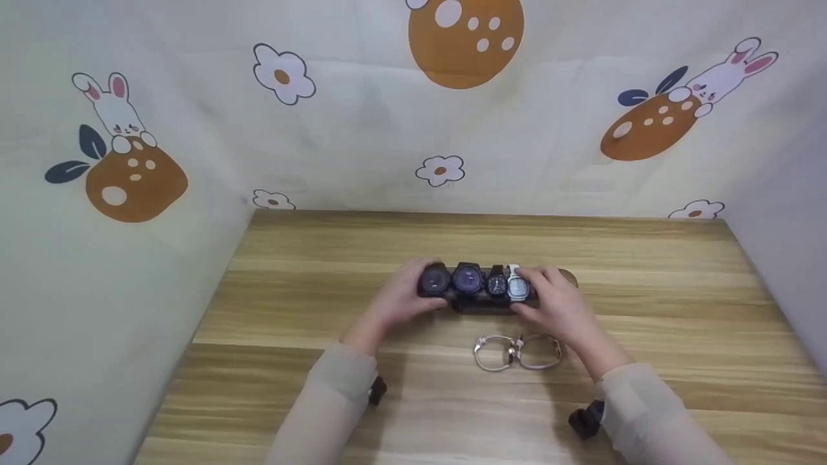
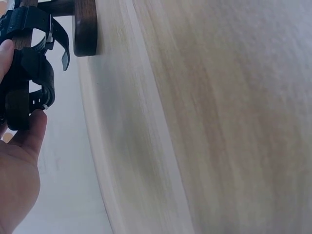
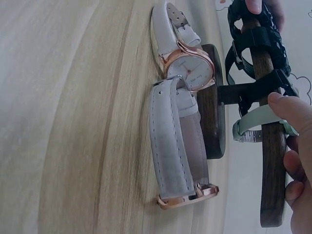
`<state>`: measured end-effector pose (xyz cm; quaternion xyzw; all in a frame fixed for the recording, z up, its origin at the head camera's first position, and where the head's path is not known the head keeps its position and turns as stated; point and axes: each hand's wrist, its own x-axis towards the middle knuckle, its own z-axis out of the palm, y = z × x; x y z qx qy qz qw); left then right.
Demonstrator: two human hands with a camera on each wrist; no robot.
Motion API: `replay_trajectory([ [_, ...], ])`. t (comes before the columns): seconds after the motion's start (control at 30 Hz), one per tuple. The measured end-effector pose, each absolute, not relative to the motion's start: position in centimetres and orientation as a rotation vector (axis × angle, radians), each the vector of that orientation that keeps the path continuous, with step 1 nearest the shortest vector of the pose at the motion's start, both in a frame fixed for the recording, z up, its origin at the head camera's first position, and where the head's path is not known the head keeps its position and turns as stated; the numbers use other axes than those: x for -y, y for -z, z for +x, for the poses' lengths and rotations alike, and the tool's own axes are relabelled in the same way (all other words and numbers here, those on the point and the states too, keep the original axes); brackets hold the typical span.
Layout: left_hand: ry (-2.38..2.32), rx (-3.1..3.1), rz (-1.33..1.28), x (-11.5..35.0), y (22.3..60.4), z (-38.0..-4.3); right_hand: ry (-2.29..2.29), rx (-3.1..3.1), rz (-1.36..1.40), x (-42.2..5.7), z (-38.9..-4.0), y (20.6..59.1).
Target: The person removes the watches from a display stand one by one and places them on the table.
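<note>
A dark wooden T-bar watch stand (image 3: 273,190) carries several watches on its bar, above a dark base (image 3: 212,122). My left hand (image 1: 404,294) grips the round black watch (image 1: 434,279) at the left end, thumb in front and fingers behind. Beside it sit a second round black watch (image 1: 468,279) and a small square black watch (image 1: 497,284). The fingers and thumb of my right hand (image 1: 561,303) pinch the mint-green watch (image 1: 517,288) near the bar's right end. That bar end shows below the hand in the right wrist view.
Two watches with pale straps stand on the wooden table (image 1: 271,310) in front of the stand: one with a rose-gold round dial (image 3: 192,73), one seen from its strap side (image 3: 168,141). Patterned cloth walls (image 1: 362,129) enclose the table behind and at both sides.
</note>
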<state>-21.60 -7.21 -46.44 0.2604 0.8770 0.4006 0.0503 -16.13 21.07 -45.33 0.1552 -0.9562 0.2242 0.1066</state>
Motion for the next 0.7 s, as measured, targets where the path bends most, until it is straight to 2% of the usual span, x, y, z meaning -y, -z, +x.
replay_trajectory([
  [0.7,-1.269,-2.640,0.814,7.30,46.79,-21.70,-0.609,2.747,0.412,-20.57,-16.06,45.72],
])
